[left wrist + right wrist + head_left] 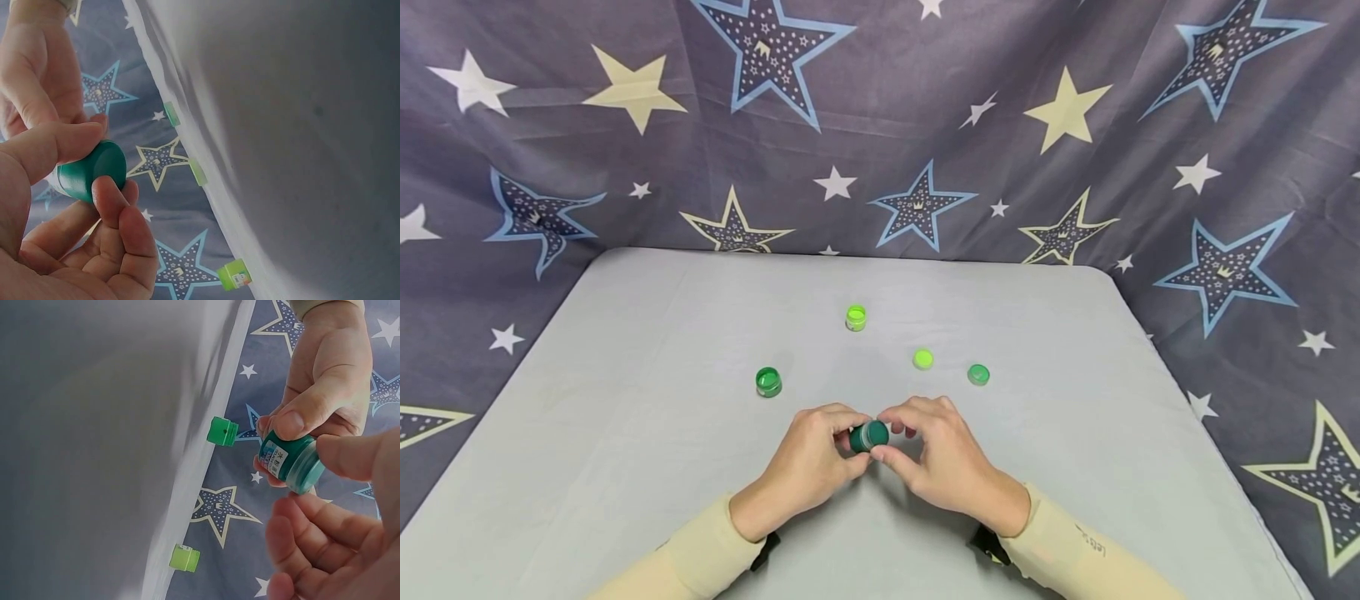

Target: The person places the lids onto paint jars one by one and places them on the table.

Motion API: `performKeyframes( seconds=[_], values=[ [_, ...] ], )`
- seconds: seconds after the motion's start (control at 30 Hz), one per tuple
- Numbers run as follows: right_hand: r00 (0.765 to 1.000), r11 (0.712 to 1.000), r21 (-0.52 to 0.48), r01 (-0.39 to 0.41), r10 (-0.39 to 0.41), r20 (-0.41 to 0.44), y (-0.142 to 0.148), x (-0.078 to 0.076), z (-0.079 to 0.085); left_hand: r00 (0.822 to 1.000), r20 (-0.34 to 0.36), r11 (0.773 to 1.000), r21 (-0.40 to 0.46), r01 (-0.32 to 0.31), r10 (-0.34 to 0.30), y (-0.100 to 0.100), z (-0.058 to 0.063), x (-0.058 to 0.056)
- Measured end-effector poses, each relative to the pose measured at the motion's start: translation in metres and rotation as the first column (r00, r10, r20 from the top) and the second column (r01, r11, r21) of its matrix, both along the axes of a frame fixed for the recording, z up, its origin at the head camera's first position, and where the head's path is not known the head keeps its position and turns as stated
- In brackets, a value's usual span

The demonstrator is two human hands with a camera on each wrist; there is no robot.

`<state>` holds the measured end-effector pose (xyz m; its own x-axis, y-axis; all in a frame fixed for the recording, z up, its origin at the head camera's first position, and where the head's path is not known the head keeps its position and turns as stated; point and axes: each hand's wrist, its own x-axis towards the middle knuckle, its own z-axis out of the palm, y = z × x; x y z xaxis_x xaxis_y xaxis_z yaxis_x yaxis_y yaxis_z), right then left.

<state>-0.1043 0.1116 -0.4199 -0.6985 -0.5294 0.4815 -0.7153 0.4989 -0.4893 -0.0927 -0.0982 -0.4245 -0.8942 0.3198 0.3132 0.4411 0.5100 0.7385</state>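
A small dark green paint jar point(278, 456) is tilted above the table, its lid point(877, 432) facing right. My left hand point(814, 454) grips the jar's body between thumb and fingers; a white label shows in the right wrist view. My right hand point(942, 457) has its thumb and fingertips at opposite sides of the lid, pinching its rim. In the left wrist view, the rounded base point(111, 164) of the jar shows between the left fingers.
An uncapped green jar point(768, 382) stands left of the hands, and an uncapped lime jar point(856, 317) stands farther back. A lime lid point(923, 359) and a green lid point(978, 374) lie to the right on the grey table point(647, 333). A star-patterned cloth point(880, 125) hangs behind.
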Motion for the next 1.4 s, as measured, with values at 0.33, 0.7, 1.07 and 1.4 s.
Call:
performKeyframes(
  seconds=[0.33,0.7,1.07,1.4],
  values=[
    [0.999,0.999,-0.003,0.039,-0.039,-0.01,0.0007,0.0003,-0.0043,1.0,0.003,1.0,-0.002,0.008,-0.008,0.0013,-0.0025,0.002],
    [0.998,0.997,0.034,0.069,-0.069,0.008,0.0009,-0.0001,-0.0023,1.0,0.004,1.0,-0.008,0.009,-0.009,0.002,-0.002,0.0032],
    [0.997,0.997,-0.018,-0.072,0.072,0.01,0.0048,-0.001,0.0011,1.0,0.002,1.0,-0.005,0.007,-0.007,0.001,-0.0004,0.0026],
    [0.989,0.989,-0.014,-0.146,0.145,-0.024,0.0036,-0.0003,0.0004,1.0,-0.007,1.0,-0.005,0.013,-0.013,0.0004,0.0006,0.003]
  ],
)
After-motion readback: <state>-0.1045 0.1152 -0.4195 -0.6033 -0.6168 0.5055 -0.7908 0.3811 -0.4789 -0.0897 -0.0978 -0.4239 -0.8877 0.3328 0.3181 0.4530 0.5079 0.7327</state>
